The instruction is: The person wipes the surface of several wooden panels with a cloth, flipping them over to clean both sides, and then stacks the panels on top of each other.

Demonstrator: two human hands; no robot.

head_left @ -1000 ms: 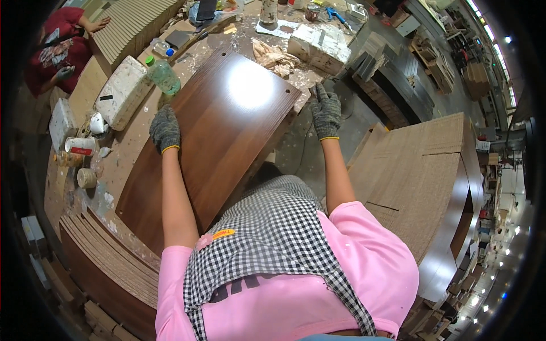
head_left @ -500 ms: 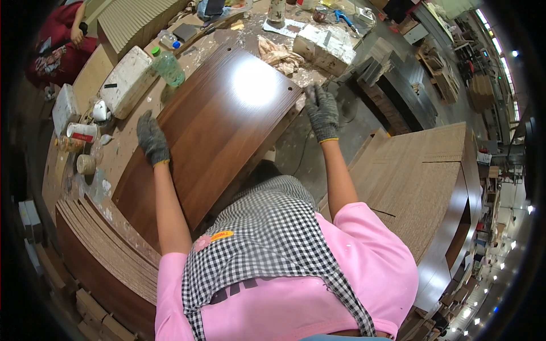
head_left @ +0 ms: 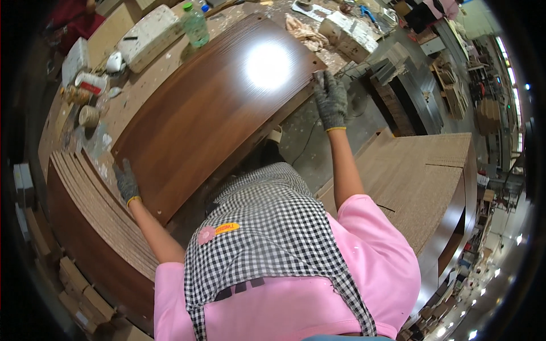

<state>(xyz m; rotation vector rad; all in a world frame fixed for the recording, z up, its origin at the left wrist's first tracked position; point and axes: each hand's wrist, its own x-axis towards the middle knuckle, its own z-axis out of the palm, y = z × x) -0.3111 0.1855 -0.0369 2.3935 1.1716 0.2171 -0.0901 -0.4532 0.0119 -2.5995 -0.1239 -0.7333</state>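
A glossy dark brown wooden board (head_left: 210, 108) lies slantwise in front of me, with small holes near its corners and a bright light reflected at its far end. My left hand (head_left: 127, 182), in a grey knitted glove, rests at the board's near left end with its fingers stretched out and apart. At the far right corner, my right hand (head_left: 331, 102), gloved alike, has its fingers closed at the board's edge. The undersides of both hands are hidden.
Left of the board are a paint-spotted white block (head_left: 151, 38), a green-capped bottle (head_left: 195, 25), a white cup (head_left: 115, 61) and several jars. A crumpled cloth (head_left: 306, 33) and another block (head_left: 348, 35) lie beyond. Stacked panels flank me left (head_left: 102, 210) and right (head_left: 409, 176).
My left hand has slid along the board's left edge to its near end. My right hand stays by the far right corner. The view has shifted, with the board about where it was on the table.
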